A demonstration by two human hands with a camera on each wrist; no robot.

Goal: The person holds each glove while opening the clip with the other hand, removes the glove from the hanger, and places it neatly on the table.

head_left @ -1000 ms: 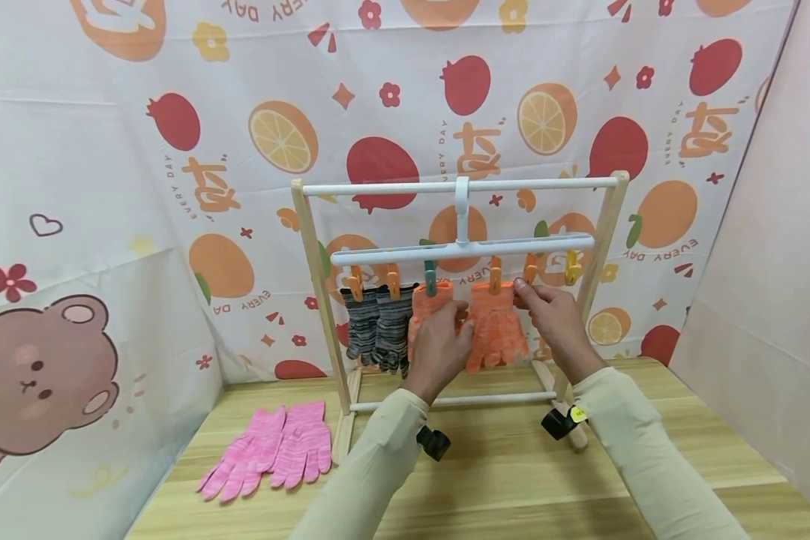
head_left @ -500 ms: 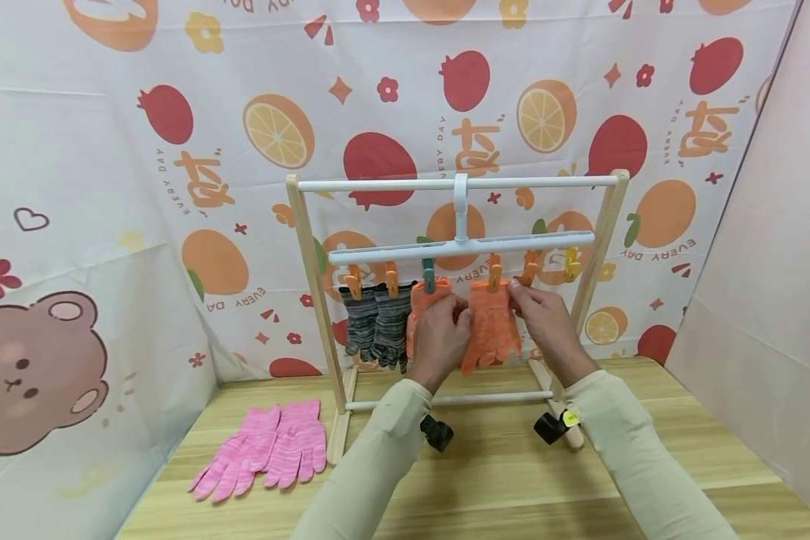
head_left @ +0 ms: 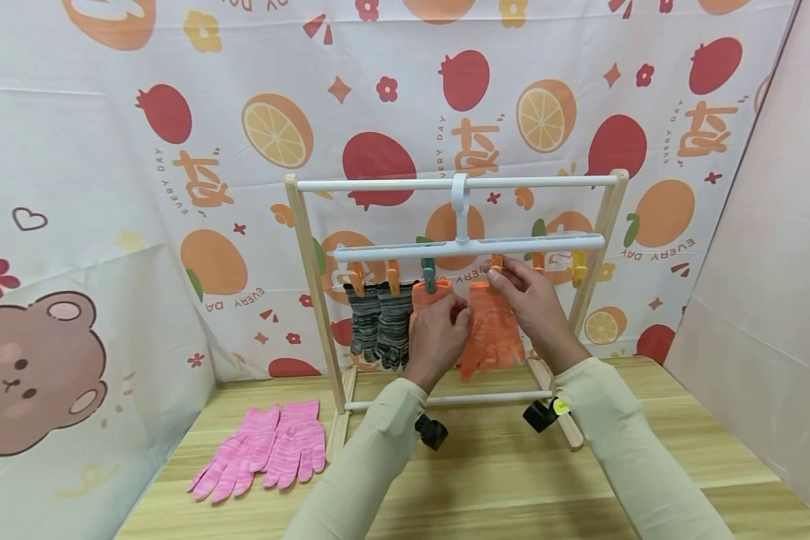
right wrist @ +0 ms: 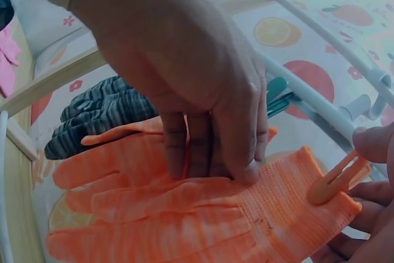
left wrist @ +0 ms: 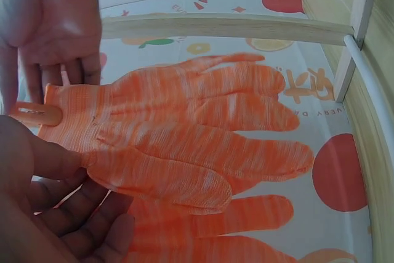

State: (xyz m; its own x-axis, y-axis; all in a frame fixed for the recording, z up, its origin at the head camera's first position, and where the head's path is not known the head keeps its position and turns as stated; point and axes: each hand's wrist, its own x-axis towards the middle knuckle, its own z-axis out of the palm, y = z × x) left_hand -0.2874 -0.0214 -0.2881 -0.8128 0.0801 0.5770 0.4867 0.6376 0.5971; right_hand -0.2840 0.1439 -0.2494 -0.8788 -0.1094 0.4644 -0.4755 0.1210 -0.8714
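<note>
An orange knit glove (head_left: 494, 326) hangs fingers down, its cuff caught by an orange clothespin (right wrist: 326, 186). My right hand (head_left: 538, 311) pinches that clothespin's upper end between thumb and fingers. At the cuff's left edge, my left hand (head_left: 437, 334) pinches the same glove between thumb and fingers, plainly seen in the left wrist view (left wrist: 55, 195). Another orange glove (head_left: 428, 292), partly hidden behind my left hand, hangs from a teal clothespin (head_left: 429, 276). The clothespins hang below a white hanger (head_left: 540, 244).
Two grey-black gloves (head_left: 394, 322) hang at the hanger's left from orange clothespins. At its right are an orange clothespin (head_left: 538, 262) and a yellow one (head_left: 579, 270). The hanger hooks over a wood-and-white rack (head_left: 378, 184). Pink gloves (head_left: 297, 446) lie on the table (head_left: 486, 487) at left.
My right hand has left the glove cuff's right edge and moved up and left onto its clothespin. The hanger has shifted slightly right. My left hand stays at the cuff.
</note>
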